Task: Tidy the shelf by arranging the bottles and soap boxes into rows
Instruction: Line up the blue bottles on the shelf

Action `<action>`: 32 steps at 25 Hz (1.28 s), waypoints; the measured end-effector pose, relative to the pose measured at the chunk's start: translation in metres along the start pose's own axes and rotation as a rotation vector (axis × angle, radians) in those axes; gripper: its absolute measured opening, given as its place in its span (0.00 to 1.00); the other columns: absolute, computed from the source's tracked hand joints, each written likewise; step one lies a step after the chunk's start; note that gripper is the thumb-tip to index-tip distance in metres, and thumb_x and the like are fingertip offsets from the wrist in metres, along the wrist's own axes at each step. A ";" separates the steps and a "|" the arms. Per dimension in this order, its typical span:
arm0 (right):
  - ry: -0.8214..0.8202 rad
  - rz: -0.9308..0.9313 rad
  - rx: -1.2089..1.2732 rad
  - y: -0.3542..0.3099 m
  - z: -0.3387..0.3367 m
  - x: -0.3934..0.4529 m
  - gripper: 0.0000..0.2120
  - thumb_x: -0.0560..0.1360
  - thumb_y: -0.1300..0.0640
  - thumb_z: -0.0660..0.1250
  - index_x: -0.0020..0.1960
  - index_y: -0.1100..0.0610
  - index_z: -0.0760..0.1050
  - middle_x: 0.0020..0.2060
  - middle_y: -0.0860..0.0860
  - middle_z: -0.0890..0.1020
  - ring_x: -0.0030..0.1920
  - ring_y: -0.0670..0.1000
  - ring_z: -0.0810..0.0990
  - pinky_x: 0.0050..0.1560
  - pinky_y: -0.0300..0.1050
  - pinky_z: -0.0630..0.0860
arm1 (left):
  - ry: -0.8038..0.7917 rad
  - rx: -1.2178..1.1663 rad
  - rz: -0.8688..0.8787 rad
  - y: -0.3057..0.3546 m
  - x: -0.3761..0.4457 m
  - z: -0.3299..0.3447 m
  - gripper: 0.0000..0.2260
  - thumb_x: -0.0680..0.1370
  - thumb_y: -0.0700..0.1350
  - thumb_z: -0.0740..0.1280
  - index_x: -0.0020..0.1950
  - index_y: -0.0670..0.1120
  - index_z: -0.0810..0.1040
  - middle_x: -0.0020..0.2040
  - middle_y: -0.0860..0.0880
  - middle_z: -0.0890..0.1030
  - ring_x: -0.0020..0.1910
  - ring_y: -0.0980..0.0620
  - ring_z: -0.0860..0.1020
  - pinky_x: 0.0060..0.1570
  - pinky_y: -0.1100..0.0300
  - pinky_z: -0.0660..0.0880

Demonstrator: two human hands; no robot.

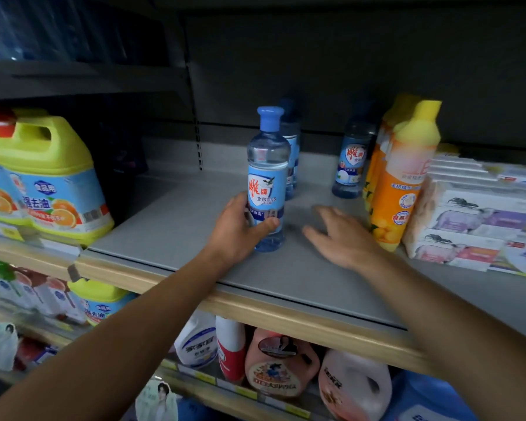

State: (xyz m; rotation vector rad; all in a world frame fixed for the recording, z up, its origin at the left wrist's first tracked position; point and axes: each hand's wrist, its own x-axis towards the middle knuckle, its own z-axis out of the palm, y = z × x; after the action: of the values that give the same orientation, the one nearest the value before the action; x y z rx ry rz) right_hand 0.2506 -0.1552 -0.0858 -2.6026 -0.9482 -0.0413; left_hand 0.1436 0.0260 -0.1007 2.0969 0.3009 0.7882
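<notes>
Right at the middle of the grey shelf (176,220) stands a clear bottle (268,177) with a blue cap and blue label, upright, near the front edge. The left hand (240,229) grips its lower part from the left side, fingers behind and the thumb curled across the front below the label. The right hand (343,238) hovers low over the bare shelf just to the right of that bottle, fingers spread and relaxed, holding nothing; it is blurred, and whether it touches the shelf cannot be told.

Directly behind the held bottle stands a second blue-capped bottle (292,141), mostly hidden by it. A third blue bottle (351,159) stands further right and toward the back, apart from those two. Just beside it on the right are two orange bottles with yellow tops (404,183), one behind the other, close to the right hand. Stacked soap boxes (474,226) lie against the orange bottles at the right end of the shelf. At the left end sit big yellow jugs (49,177) with blue labels, well apart from the hands. Below, a lower shelf holds pink and white jugs (286,363).
</notes>
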 end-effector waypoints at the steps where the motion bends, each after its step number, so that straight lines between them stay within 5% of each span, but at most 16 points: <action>1: -0.052 -0.013 -0.076 0.007 0.011 0.000 0.31 0.78 0.37 0.55 0.77 0.49 0.59 0.76 0.50 0.64 0.74 0.54 0.63 0.71 0.49 0.61 | 0.008 -0.002 -0.012 -0.002 0.009 0.004 0.18 0.71 0.47 0.76 0.56 0.56 0.72 0.51 0.57 0.78 0.46 0.66 0.77 0.47 0.73 0.72; 4: -0.040 -0.052 -0.150 0.016 0.028 0.003 0.30 0.77 0.35 0.51 0.76 0.46 0.61 0.75 0.47 0.64 0.75 0.53 0.61 0.74 0.50 0.58 | 0.053 0.016 -0.032 -0.007 0.037 0.017 0.19 0.71 0.47 0.76 0.57 0.55 0.72 0.46 0.62 0.77 0.41 0.69 0.76 0.41 0.76 0.69; 8: 0.009 -0.062 -0.142 0.020 0.032 0.004 0.30 0.76 0.34 0.51 0.75 0.45 0.62 0.74 0.45 0.65 0.73 0.53 0.62 0.73 0.50 0.58 | 0.113 0.042 -0.047 -0.014 0.071 0.035 0.25 0.71 0.46 0.76 0.66 0.50 0.72 0.51 0.58 0.76 0.48 0.58 0.76 0.47 0.66 0.71; 16: 0.019 -0.058 -0.103 0.021 0.033 0.004 0.29 0.76 0.36 0.52 0.73 0.45 0.63 0.73 0.45 0.66 0.72 0.53 0.63 0.72 0.49 0.60 | 0.147 0.074 -0.074 -0.021 0.093 0.053 0.26 0.73 0.47 0.74 0.68 0.46 0.71 0.61 0.49 0.80 0.55 0.53 0.78 0.52 0.64 0.71; 19: 0.009 -0.055 -0.099 0.020 0.032 0.002 0.28 0.76 0.36 0.53 0.73 0.46 0.64 0.72 0.46 0.66 0.71 0.53 0.63 0.71 0.49 0.61 | 0.356 0.078 0.019 0.000 0.082 0.046 0.26 0.72 0.48 0.73 0.68 0.45 0.70 0.59 0.48 0.76 0.55 0.50 0.77 0.53 0.59 0.74; 21: 0.009 -0.057 -0.107 0.019 0.032 0.002 0.28 0.77 0.37 0.53 0.74 0.47 0.63 0.73 0.47 0.66 0.71 0.54 0.64 0.71 0.49 0.61 | 0.478 0.069 0.200 0.021 0.082 0.046 0.18 0.72 0.48 0.71 0.60 0.45 0.74 0.51 0.50 0.77 0.47 0.52 0.77 0.48 0.55 0.77; 24: 0.007 -0.063 -0.104 0.018 0.033 0.002 0.28 0.77 0.37 0.53 0.75 0.47 0.63 0.73 0.47 0.66 0.71 0.54 0.63 0.72 0.50 0.60 | 0.216 -0.064 0.252 0.054 0.097 0.070 0.14 0.73 0.50 0.69 0.57 0.47 0.76 0.46 0.50 0.80 0.41 0.52 0.80 0.45 0.51 0.79; 27: 0.025 -0.083 -0.084 0.020 0.034 0.001 0.28 0.77 0.37 0.53 0.74 0.46 0.63 0.73 0.47 0.65 0.72 0.53 0.62 0.72 0.50 0.59 | 0.001 0.013 0.147 0.069 0.132 0.111 0.22 0.75 0.55 0.69 0.66 0.48 0.73 0.52 0.52 0.79 0.51 0.52 0.79 0.52 0.56 0.76; 32: 0.067 -0.109 -0.083 0.023 0.037 0.002 0.28 0.76 0.37 0.52 0.73 0.47 0.64 0.71 0.48 0.67 0.71 0.54 0.62 0.71 0.52 0.58 | -0.134 0.009 -0.056 0.055 0.192 0.165 0.26 0.75 0.56 0.71 0.66 0.43 0.70 0.52 0.50 0.77 0.54 0.50 0.77 0.49 0.58 0.71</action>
State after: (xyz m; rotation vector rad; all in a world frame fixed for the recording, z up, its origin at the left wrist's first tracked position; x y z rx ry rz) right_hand 0.2627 -0.1574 -0.1278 -2.6039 -1.0849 -0.1995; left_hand 0.3925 -0.0226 -0.0478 2.1289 0.2894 0.6109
